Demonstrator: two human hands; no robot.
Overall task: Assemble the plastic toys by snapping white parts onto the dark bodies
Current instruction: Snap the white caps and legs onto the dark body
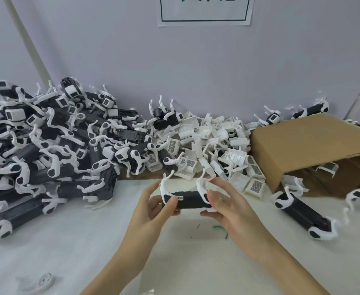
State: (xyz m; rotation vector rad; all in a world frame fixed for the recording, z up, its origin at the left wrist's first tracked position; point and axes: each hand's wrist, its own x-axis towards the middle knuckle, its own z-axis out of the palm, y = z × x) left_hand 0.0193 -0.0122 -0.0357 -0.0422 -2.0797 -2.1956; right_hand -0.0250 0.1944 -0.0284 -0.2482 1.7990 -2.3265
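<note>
A white-covered work table (72, 248) is set against a pale wall, on which the lower edge of a paper sign (204, 11) is seen; its dark green characters are cut off by the frame and cannot be read.

Above the table, a dark body (190, 200) is held level between the two hands. The left hand (153, 206) is curled round its left end, with the thumb pressed on a white leg (166, 193) already fitted there. The right hand (223, 206) is wrapped round the right end, beside a second white leg (202, 191) that points upward. A small white label (180, 197) is stuck on the body between the thumbs; its print is too small to be read.

Just beyond the hands, a heap of loose white parts (213, 145) with grille-like faces is piled. To the left of the left hand, a large pile of assembled toys (47, 145) is stacked. To the right of the right hand, a tipped cardboard box (315, 145) lies open, and another dark body with white legs (302, 211) rests in front of it.

For the step in hand, the body is best kept steady in one hand while a white part is squared to its seat and pressed evenly until it clicks. The thin legs are judged likely to bend if squeezed, so pressure is better placed near their rounded bases.
</note>
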